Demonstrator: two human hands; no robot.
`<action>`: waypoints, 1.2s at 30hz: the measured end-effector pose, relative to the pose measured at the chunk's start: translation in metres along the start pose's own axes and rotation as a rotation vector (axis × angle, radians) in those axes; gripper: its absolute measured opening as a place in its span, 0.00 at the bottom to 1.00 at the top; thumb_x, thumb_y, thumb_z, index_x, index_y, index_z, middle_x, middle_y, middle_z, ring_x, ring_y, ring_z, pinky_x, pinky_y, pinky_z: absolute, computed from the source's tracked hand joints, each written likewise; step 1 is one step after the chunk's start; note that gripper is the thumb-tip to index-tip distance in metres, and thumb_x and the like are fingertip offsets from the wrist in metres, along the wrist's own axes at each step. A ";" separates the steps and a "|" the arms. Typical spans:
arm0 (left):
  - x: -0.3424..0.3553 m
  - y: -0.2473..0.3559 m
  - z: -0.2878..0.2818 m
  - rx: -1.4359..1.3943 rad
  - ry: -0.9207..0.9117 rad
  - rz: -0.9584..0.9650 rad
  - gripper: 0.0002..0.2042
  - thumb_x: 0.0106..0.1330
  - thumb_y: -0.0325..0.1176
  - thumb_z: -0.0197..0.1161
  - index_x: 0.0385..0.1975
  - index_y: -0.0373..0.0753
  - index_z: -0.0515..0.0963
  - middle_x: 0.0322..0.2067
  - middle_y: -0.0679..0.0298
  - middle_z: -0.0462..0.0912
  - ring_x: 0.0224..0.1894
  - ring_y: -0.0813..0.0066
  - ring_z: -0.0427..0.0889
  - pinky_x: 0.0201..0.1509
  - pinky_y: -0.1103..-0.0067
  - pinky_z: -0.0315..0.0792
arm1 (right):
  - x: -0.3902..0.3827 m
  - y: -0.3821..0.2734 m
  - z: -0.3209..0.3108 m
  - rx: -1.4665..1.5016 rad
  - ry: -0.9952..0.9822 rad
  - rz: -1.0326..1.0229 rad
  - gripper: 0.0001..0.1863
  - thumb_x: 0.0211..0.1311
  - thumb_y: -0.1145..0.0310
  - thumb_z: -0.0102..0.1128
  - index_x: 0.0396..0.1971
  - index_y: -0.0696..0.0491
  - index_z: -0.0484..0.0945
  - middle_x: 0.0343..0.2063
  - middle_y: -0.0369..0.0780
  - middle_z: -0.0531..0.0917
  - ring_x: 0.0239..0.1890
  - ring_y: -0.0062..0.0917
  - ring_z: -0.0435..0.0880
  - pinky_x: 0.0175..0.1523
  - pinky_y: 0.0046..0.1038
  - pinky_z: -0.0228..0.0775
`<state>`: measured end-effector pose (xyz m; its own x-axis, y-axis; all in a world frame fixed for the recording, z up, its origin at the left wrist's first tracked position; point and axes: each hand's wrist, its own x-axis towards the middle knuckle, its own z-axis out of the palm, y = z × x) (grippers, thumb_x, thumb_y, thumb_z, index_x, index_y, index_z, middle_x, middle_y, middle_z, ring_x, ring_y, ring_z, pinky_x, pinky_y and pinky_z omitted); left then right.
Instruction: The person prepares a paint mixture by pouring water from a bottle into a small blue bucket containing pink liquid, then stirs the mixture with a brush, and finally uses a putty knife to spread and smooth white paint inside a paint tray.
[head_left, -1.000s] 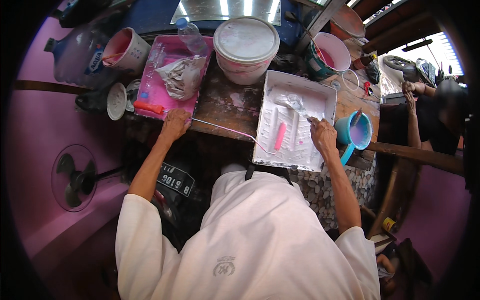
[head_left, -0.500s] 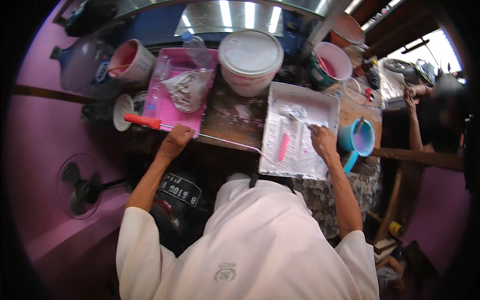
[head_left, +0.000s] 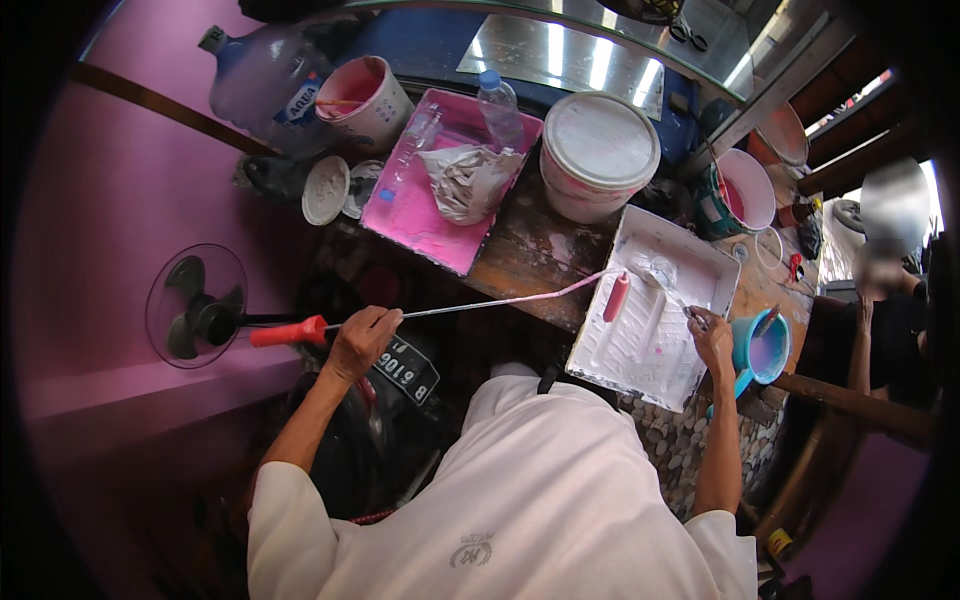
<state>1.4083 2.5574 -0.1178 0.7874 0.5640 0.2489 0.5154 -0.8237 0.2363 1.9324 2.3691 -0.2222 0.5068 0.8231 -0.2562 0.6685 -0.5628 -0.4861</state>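
Note:
A long-handled paint roller [head_left: 617, 298] crosses in front of me, with an orange-red handle, a thin metal rod and a small pink roller head. My left hand [head_left: 362, 342] is closed round the rod just beside the handle. The roller head lies over the white paint tray [head_left: 592, 372], which is smeared with whitish paint. My right hand [head_left: 711, 342] is closed on the handle of a flat-ended tool [head_left: 660, 277] coated in white paint; its exact kind is unclear. The tool's head is over the tray, close to the roller head.
A pink tray [head_left: 385, 215] holds crumpled paper [head_left: 468, 185] and plastic bottles. Nearby stand a lidded white bucket [head_left: 600, 150], a blue dipper [head_left: 745, 350] of pale paint, another paint bucket [head_left: 755, 190] and a fan [head_left: 196, 310]. A person [head_left: 880, 300] is at the far right.
The view has turned, so the bench sits further right. The roller head has swung away from me to the tray's far left part, while the handle has come nearer. Both hands keep their grip.

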 end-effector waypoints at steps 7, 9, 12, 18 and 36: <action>-0.042 0.060 -0.011 -0.127 0.127 -0.500 0.04 0.57 0.24 0.60 0.31 0.34 0.77 0.27 0.56 0.77 0.30 0.58 0.78 0.32 0.72 0.73 | -0.003 0.006 -0.002 0.040 -0.046 0.023 0.17 0.52 0.64 0.59 0.42 0.50 0.80 0.37 0.46 0.82 0.40 0.38 0.81 0.47 0.32 0.70; -0.052 0.078 -0.006 -0.172 0.166 -0.653 0.03 0.58 0.25 0.60 0.30 0.33 0.76 0.26 0.55 0.77 0.29 0.59 0.78 0.31 0.73 0.72 | -0.003 0.011 0.001 0.041 -0.073 0.064 0.17 0.52 0.64 0.59 0.43 0.51 0.80 0.37 0.47 0.82 0.40 0.38 0.81 0.47 0.32 0.70; -0.058 0.096 0.009 -0.286 0.239 -0.873 0.05 0.60 0.27 0.59 0.30 0.32 0.76 0.24 0.57 0.77 0.23 0.67 0.77 0.26 0.76 0.70 | -0.006 0.018 0.005 0.095 -0.054 0.003 0.18 0.52 0.64 0.60 0.44 0.52 0.79 0.37 0.47 0.82 0.41 0.37 0.81 0.48 0.31 0.70; -0.043 0.057 0.038 -0.394 0.393 -1.102 0.08 0.63 0.33 0.58 0.30 0.33 0.77 0.19 0.63 0.76 0.20 0.77 0.75 0.25 0.79 0.69 | -0.010 0.019 0.006 0.148 -0.016 -0.010 0.18 0.50 0.66 0.61 0.44 0.52 0.80 0.34 0.49 0.82 0.34 0.33 0.82 0.43 0.30 0.70; 0.017 -0.104 0.160 -0.503 0.341 -1.024 0.07 0.61 0.33 0.59 0.31 0.35 0.78 0.21 0.66 0.79 0.21 0.81 0.77 0.20 0.84 0.70 | -0.022 0.009 0.019 -0.165 0.110 -0.070 0.16 0.53 0.62 0.57 0.43 0.44 0.79 0.27 0.47 0.78 0.34 0.41 0.79 0.40 0.40 0.70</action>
<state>1.4221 2.6429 -0.2881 -0.0828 0.9952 -0.0512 0.6013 0.0909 0.7938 1.9173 2.3478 -0.2366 0.5063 0.8526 -0.1294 0.7798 -0.5167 -0.3534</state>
